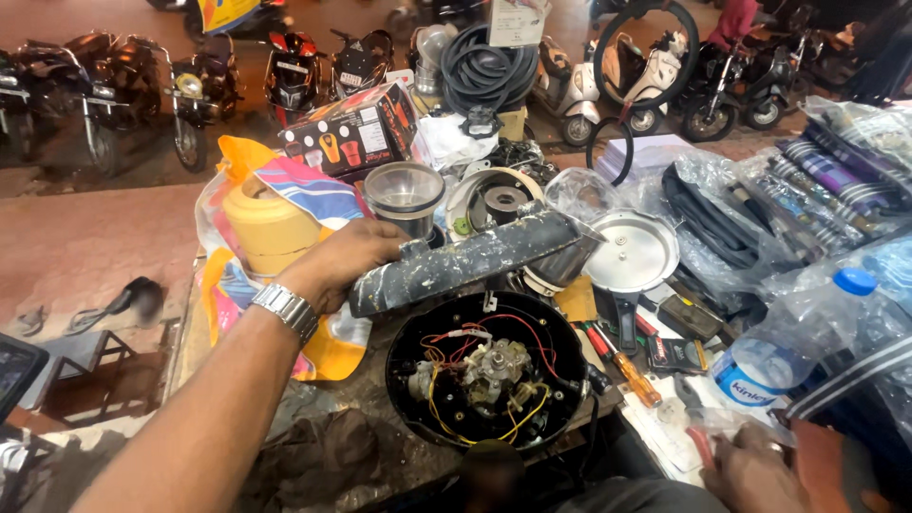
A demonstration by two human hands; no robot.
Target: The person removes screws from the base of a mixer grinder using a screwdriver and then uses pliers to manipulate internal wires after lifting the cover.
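Head view: an upturned round black appliance base lies open on the cluttered surface, its motor ringed by red, yellow and white wires. Across its upper rim rests a long grey metal bar, paint-flecked and scuffed. The bar looks rigid and fairly heavy, with a rough, non-slippery skin; it is best taken near one end with a full wrap, as shown. The open base looks light in its shell but delicate inside, so its rim, not the wiring, is the place to hold it.

The left hand reaches in from the lower left, forearm extended, wrist carrying a metal watch, palm down; its grip is closed around the bar's left end. The right hand lies low at the lower right edge, knuckles up, near a red-handled tool; whether its grip pinches anything cannot be told.

Around these lie a screwdriver, a steel lid, a clear jar, a yellow container in a bright bag, a plastic bottle, coiled rubber rings, and parked motorcycles beyond.
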